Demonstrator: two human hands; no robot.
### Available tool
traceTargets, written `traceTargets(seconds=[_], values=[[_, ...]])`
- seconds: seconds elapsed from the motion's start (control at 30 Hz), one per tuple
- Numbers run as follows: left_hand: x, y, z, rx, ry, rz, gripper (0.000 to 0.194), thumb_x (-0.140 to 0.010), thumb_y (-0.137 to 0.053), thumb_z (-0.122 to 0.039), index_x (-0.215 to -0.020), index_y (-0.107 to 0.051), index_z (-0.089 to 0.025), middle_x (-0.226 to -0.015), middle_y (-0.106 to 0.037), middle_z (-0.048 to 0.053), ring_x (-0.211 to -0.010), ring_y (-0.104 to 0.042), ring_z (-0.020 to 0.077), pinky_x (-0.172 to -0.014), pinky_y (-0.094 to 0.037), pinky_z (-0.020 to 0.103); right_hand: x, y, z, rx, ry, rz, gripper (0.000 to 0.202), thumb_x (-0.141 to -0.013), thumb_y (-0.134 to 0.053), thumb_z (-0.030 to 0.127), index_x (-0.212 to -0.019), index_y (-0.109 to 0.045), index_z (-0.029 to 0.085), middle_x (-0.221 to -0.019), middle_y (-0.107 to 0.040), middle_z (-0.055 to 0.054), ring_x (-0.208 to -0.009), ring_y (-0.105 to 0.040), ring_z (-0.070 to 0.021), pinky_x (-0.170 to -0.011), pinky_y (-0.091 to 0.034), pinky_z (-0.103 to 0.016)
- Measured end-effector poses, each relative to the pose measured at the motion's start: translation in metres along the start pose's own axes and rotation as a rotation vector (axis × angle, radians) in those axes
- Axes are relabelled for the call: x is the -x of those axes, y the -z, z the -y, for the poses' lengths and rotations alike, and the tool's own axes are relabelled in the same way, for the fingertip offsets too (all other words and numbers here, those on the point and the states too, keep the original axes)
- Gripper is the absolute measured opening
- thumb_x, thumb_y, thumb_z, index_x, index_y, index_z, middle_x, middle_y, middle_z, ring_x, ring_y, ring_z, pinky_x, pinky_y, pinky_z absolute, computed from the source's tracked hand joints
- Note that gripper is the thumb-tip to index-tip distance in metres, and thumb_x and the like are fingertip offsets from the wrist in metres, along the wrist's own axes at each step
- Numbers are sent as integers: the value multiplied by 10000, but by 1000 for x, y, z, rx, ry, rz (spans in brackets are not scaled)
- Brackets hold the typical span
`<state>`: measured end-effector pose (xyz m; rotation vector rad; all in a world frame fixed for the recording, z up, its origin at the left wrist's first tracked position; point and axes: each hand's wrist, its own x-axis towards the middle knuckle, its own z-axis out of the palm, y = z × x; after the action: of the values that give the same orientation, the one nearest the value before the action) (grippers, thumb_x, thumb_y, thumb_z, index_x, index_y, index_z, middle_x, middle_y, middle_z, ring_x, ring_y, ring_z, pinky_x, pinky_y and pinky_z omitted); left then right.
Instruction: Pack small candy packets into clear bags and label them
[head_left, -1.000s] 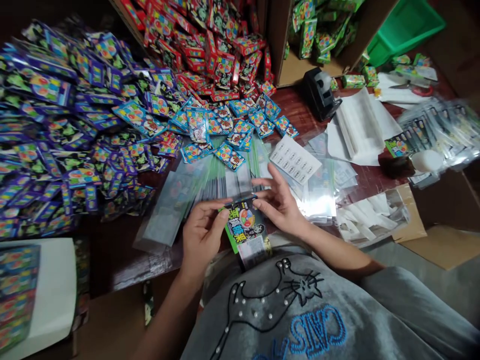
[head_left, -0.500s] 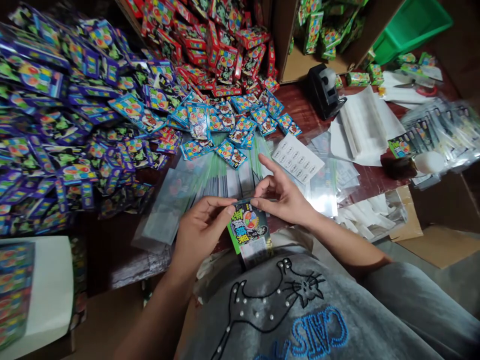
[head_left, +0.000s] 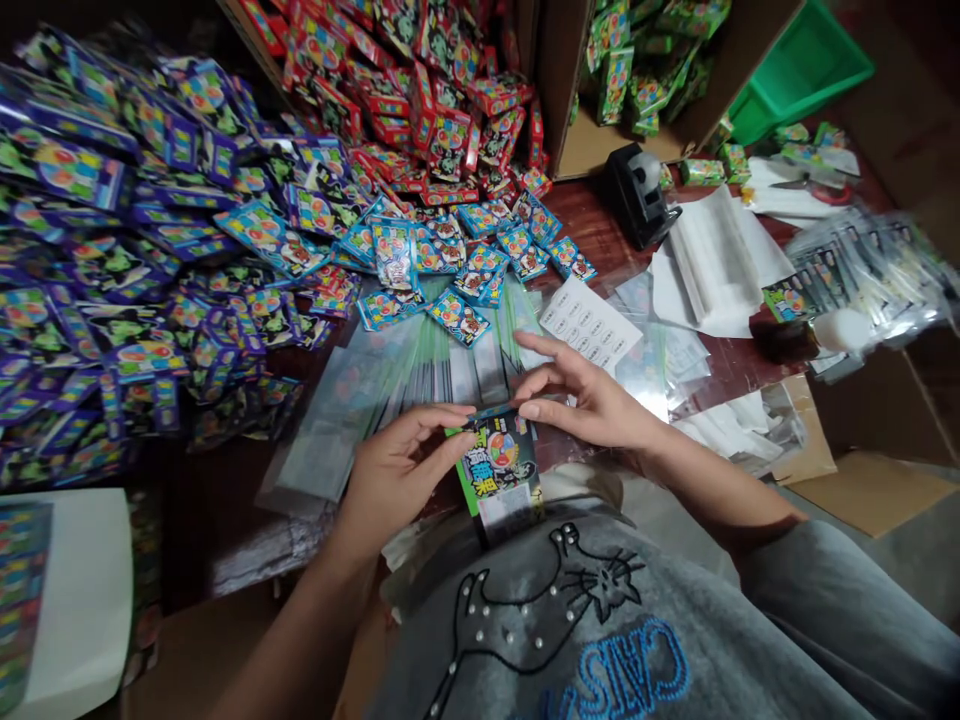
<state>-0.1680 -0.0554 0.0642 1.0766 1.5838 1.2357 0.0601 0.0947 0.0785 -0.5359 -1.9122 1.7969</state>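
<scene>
Between my two hands, close to my lap, is a printed candy bag (head_left: 499, 465), black with a green left edge, coloured discs and large lettering. A pale label sits at its lower part. My left hand (head_left: 401, 470) pinches its upper left corner between thumb and fingers. At the upper right, my right hand (head_left: 592, 405) grips the top edge with thumb and a bent finger, the index finger stretched out. Just beyond the hands, clear flat bags (head_left: 420, 375) with green edges lie fanned on the table. Several blue candy packets (head_left: 459, 317) rest on their far ends.
Purple packets (head_left: 127, 250) are heaped at left, red ones (head_left: 450, 140) behind. A box holds green packets (head_left: 615, 80). A black tape dispenser (head_left: 641, 195), a sticker sheet (head_left: 589, 322), white paper (head_left: 720, 260) and a white-capped bottle (head_left: 814, 335) are to the right.
The candy bag's top edge now looks folded or bulged, showing a bluish strip between my fingers. My right hand has shifted slightly right. The whole view has moved a little.
</scene>
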Motion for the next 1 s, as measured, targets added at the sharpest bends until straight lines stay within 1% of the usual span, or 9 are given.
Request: traceTargets(seconds=[0.1, 0.2, 0.37, 0.5, 0.67, 0.77, 0.9, 0.93, 1.0], values=[[0, -3, 2, -30, -24, -8, 188, -897, -839, -384, -976, -789, -221, -1118, -850, 82, -1007, -811, 206, -927, -652, 326, -12, 10, 21, 285, 132, 123, 245, -1013, -757, 348, -1197, -705, 195, -1071, -699, -50, -1095, -645, -199, -1034, -522, -401], [0, -6, 0, -46, -32, 1, 177, -892, -839, -375, -965, -791, -222, -1085, -851, 69, -993, -810, 203, -929, -647, 321, -30, 8, 36, 483, 120, 333, 118, -973, -773, 278, -1010, -704, 190, -1058, -671, -52, -1135, -602, -214, -1079, -465, -404], [2, -7, -3, -8, -31, -5, 157, -897, -836, -349, -974, -794, -219, -1091, -844, 63, -1015, -798, 197, -943, -628, 318, -46, -5, 36, 734, 25, 372, 199, -907, -782, 184, -1081, -684, 177, -1128, -643, -86, -1144, -571, -254, -1029, -473, -398], [10, -5, 3, 144, 30, -25, 187, -874, -870, -368, -964, -791, -224, -1107, -835, 63, -1043, -779, 202, -958, -602, 326, -35, -8, 32, 738, 210, 286, 154, -1011, -749, 280, -1116, -689, 185, -1128, -655, -89, -1103, -589, -250, -977, -507, -396], [29, -22, 29, 711, 232, 31, 576, -832, -781, -705, -1186, -746, -251, -1093, -808, 78, -978, -774, 237, -885, -601, 384, -41, -17, 21, 499, 264, 391, 121, -1094, -670, 331, -1123, -722, 226, -1043, -739, -47, -966, -708, -172, -858, -563, -307], [43, -24, 38, 595, 216, 65, 783, -826, -608, -903, -1142, -737, -198, -1011, -782, 114, -922, -767, 264, -810, -589, 398, -62, -36, 20, 397, 271, 508, 98, -1088, -675, 312, -1122, -738, 244, -1029, -760, -37, -917, -741, -156, -810, -590, -283], [84, 42, 23, 379, 192, -156, 616, -747, -894, -624, -1181, -691, -237, -1131, -750, 69, -1056, -714, 261, -923, -567, 390, -87, -63, 28, 406, 398, 529, 318, -1047, -731, 390, -1345, -707, 280, -1247, -728, -91, -1190, -723, -233, -995, -628, -374], [97, 73, 18, 266, 188, -311, 561, -780, -895, -538, -1203, -669, -247, -1160, -730, 58, -1083, -689, 248, -967, -548, 382, -92, -67, 29, 426, 426, 482, 387, -1042, -734, 400, -1408, -674, 289, -1311, -704, -107, -1265, -694, -255, -1030, -624, -402], [117, 140, 12, -384, 214, -863, 482, -849, -819, -514, -1200, -643, -235, -1188, -715, 86, -1119, -679, 284, -990, -549, 422, -103, -75, 25, 468, 466, 387, 438, -1048, -720, 396, -1464, -626, 296, -1363, -674, -122, -1335, -653, -279, -1066, -616, -443]])
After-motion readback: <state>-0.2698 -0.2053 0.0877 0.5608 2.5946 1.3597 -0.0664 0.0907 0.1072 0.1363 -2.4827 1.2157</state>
